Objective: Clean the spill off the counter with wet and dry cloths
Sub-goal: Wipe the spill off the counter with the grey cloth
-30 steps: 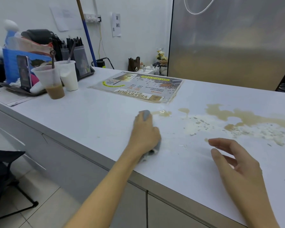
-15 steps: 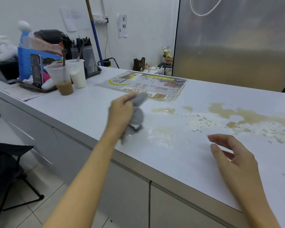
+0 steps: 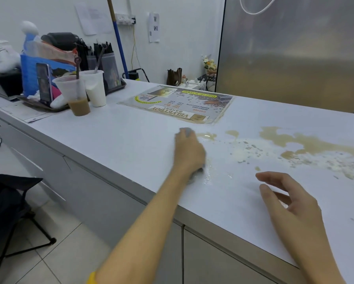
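Left hand (image 3: 189, 153) presses grey cloth (image 3: 187, 132) onto white counter (image 3: 131, 144), gripping it beside brown spill (image 3: 294, 144). Right hand (image 3: 292, 198) hovers nearby, fingers loose, holding nothing.

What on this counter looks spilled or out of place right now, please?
A brown and white spill spreads over the white counter, right of the grey cloth under the left hand. A wet streak glistens beside that hand.

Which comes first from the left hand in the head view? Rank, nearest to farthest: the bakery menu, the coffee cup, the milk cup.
From the left hand:
1. Bakery menu, just beyond the hand.
2. Coffee cup, far left.
3. Milk cup, behind it; nearly tied.
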Motion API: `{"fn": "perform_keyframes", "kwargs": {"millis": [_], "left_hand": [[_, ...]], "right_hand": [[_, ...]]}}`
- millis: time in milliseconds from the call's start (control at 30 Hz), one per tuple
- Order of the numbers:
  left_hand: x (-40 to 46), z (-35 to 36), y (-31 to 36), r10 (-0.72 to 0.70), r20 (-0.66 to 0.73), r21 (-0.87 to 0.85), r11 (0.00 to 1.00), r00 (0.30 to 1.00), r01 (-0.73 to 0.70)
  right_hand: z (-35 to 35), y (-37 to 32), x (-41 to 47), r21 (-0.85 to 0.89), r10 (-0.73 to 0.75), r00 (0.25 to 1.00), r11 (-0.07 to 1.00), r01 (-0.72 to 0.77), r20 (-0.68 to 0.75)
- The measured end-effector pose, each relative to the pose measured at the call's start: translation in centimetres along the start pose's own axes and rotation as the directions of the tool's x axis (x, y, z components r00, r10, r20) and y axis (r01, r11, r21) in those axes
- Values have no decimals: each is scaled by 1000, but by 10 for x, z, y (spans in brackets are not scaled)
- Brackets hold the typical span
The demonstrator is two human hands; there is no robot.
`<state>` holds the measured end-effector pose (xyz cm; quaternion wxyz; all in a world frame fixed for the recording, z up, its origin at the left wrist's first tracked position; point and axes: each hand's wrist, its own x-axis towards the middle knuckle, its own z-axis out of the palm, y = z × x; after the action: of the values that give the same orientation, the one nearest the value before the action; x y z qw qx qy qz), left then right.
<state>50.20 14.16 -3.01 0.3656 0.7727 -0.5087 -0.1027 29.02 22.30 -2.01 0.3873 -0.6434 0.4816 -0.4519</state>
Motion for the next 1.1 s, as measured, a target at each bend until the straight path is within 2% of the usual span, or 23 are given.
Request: {"fn": "perform_keyframes", "kwargs": {"millis": [100,167,233,267,333,433,500,567,700,767,833,900,1000,1100], "left_hand": [[-7,25,41,72,104,-75,995,992,-64],[-14,25,52,106,196,-259,965,975,-52],[-24,18,54,80,272,-461,886,959,57],[-27,12,54,59,267,-512,854,962,90],[-30,-8,45,22,157,-538,840,987,67],[-21,-45,18,-19,-12,-393,919,1000,12],[-18,-65,-8,-11,46,-164,986,999,19],[-16,-69,-25,14,158,15,1000,987,-16],[-31,-65,-21,94,170,18,995,981,-99],[-48,-67,-16,171,203,-81,984,964,-158],[-69,-68,-11,226,307,-217,962,925,-163],[-78,-66,-9,279,348,-266,945,895,-191],[-53,-57,-9,256,222,-140,963,941,-229],[-11,-39,-1,195,74,-7,981,978,-195]], "right_hand": [[-8,2,-3,-1,-3,1000,1000,3,-29],[-11,3,-3,-2,-13,999,1000,13,-37],[-11,3,-4,-1,-23,999,1000,22,-27],[-11,2,-3,-1,-29,999,1000,29,-23],[-11,3,-3,3,-35,999,999,35,-25],[-11,4,-3,-2,-41,999,999,41,-29],[-11,5,-2,-13,-44,999,999,43,-26],[-10,6,-2,-17,-44,999,999,44,-17],[-8,6,-2,-7,-30,1000,1000,30,3],[-6,5,-2,-19,-33,999,999,33,21],[-5,5,-2,-24,-39,999,999,40,30],[-4,6,-2,-21,-40,999,999,41,32],[-4,6,-2,-17,-37,999,999,37,24],[-4,6,-2,-20,-37,999,999,38,16]]}}
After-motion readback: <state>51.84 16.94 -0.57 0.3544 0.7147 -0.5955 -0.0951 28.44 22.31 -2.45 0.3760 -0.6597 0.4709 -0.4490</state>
